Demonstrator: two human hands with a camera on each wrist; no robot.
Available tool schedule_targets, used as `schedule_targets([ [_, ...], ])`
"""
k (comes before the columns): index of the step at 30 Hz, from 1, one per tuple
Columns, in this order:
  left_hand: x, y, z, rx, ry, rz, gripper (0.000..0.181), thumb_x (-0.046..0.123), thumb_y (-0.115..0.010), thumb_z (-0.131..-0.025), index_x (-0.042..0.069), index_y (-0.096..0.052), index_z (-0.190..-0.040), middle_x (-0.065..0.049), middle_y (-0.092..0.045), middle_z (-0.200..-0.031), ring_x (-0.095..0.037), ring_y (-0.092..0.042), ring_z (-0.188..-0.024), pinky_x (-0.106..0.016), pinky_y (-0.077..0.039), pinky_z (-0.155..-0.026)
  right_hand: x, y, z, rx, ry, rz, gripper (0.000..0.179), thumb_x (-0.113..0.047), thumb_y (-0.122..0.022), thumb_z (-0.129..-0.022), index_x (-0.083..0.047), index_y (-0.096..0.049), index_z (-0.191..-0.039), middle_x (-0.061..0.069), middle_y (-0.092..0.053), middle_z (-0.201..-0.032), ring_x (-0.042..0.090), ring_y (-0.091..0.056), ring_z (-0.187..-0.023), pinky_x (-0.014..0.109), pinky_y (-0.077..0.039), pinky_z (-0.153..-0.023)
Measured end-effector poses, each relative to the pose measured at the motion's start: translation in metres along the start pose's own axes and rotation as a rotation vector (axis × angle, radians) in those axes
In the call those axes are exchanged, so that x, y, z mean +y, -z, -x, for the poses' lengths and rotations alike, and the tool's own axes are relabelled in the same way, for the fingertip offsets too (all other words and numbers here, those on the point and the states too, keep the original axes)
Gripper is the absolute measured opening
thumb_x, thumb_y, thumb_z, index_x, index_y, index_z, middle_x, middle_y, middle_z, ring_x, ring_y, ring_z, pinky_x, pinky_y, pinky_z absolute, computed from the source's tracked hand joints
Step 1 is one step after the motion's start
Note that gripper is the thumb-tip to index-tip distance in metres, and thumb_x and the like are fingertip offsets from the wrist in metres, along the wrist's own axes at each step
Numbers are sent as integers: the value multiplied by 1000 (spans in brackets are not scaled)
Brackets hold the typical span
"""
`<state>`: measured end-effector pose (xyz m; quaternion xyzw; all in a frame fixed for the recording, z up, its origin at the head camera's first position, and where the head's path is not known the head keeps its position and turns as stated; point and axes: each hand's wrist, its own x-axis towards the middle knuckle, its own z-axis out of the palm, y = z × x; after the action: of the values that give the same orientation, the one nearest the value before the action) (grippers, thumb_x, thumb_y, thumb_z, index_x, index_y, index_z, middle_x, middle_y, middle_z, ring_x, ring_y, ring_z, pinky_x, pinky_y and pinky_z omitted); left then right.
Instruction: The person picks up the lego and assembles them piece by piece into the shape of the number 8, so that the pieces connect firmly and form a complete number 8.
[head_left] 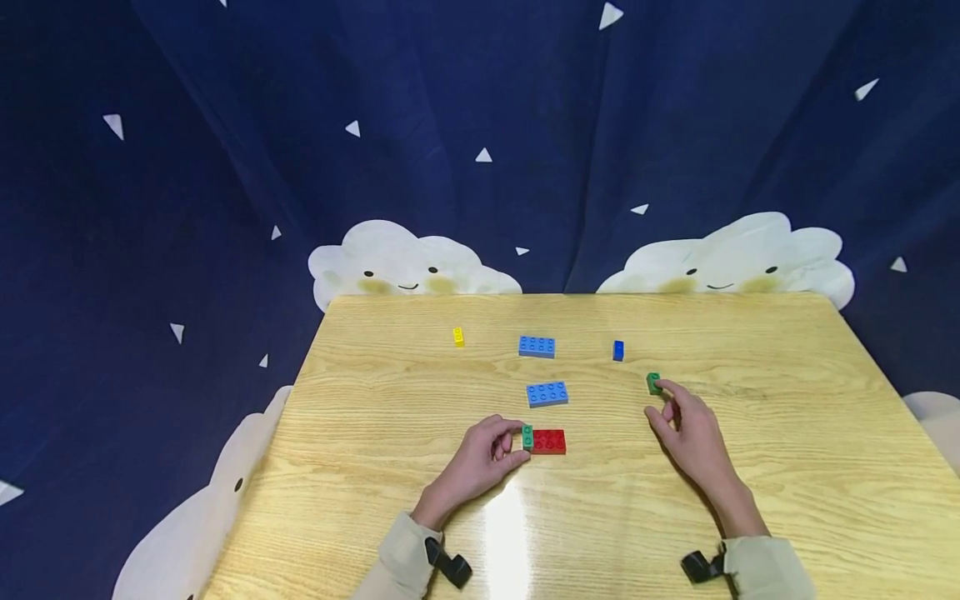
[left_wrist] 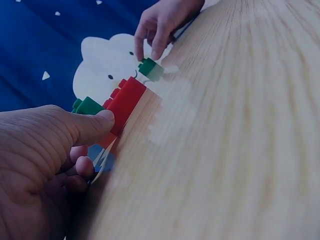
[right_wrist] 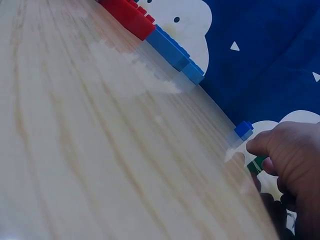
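A green two-stud brick [head_left: 527, 437] sits on the left end of a red brick [head_left: 550, 442] lying on the table. My left hand [head_left: 483, 454] pinches this pair at the green end, index finger on the far side and thumb on the near side. In the left wrist view the thumb [left_wrist: 104, 120] covers part of the join. A second green brick [head_left: 654, 383] stands to the right, with my right hand [head_left: 693, 437] beside it. The right index fingertip is right at its top, while the thumb is spread apart from it. In the right wrist view the hand partly hides this brick [right_wrist: 256, 165].
Two light blue bricks, one nearer [head_left: 547, 394] and one farther [head_left: 537, 347], lie beyond the red brick. A small yellow brick [head_left: 459, 337] is at the back left, a small dark blue brick [head_left: 618, 351] at the back right. A dark blue curtain [head_left: 480, 100] hangs behind the table [head_left: 360, 400].
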<state>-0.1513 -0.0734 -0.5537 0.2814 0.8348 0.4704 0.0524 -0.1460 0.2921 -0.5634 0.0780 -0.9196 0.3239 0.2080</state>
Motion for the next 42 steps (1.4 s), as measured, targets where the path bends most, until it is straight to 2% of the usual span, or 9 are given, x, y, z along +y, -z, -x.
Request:
schedule_targets([
  [7,-1,0,0,2,-11,-8,40,19,-80,-95,3,-69,-130,-6,-57,-84,-7,-48,-70,-18,-42,-64,-1,1,-1,2,10,-15,48,-5,-77,-93,7,-59,-136,0,-55,-78,13,-42,-63,23,-32,-60],
  [16,1,1,0,1,11,-2,39,18,-80,-95,4,-69,-130,-7,-57,-84,-9,-48,-70,-17,-40,-63,-1,0,-2,18,16,-18,36,-4,-79,-91,5,-67,-124,0,-56,-80,10,-43,-67,22,-34,-62],
  [21,2,1,0,-1,18,-3,40,18,-80,-94,3,-69,-130,-7,-57,-84,-9,-47,-70,-17,-39,-63,-2,0,-2,1,9,-22,49,-6,-78,-93,8,-60,-136,1,-55,-80,13,-42,-69,25,-34,-66],
  [25,1,0,0,0,17,-5,40,18,-80,-94,3,-69,-130,-7,-57,-84,-9,-47,-70,-17,-39,-63,-3,0,-1,-24,35,12,51,-5,-73,-96,12,-55,-140,3,-54,-81,21,-47,-78,35,-35,-76],
  [28,0,0,0,-1,17,-6,41,18,-80,-94,3,-69,-130,-6,-57,-84,-9,-48,-69,-17,-39,-63,-4,0,0,-37,50,26,41,-4,-71,-97,12,-60,-133,4,-53,-81,26,-46,-82,38,-31,-76],
  [32,-1,0,-1,-3,18,-3,41,18,-80,-94,4,-69,-131,-5,-57,-84,-9,-48,-69,-17,-40,-62,-5,0,1,-49,35,26,28,-6,-71,-98,7,-66,-122,2,-50,-80,22,-39,-78,34,-25,-73],
  [40,-1,0,-1,-5,18,2,41,19,-80,-95,4,-69,-131,-5,-57,-85,-10,-48,-69,-17,-41,-63,-4,-3,1,-24,57,14,18,-7,-79,-91,0,-72,-106,-2,-50,-77,16,-36,-75,33,-25,-73],
  [42,-1,0,-1,-4,16,4,41,19,-80,-95,4,-69,-131,-5,-57,-84,-9,-48,-69,-17,-40,-63,-4,-2,1,-22,61,9,20,-7,-80,-90,-1,-72,-107,-2,-51,-77,15,-36,-74,33,-25,-73],
])
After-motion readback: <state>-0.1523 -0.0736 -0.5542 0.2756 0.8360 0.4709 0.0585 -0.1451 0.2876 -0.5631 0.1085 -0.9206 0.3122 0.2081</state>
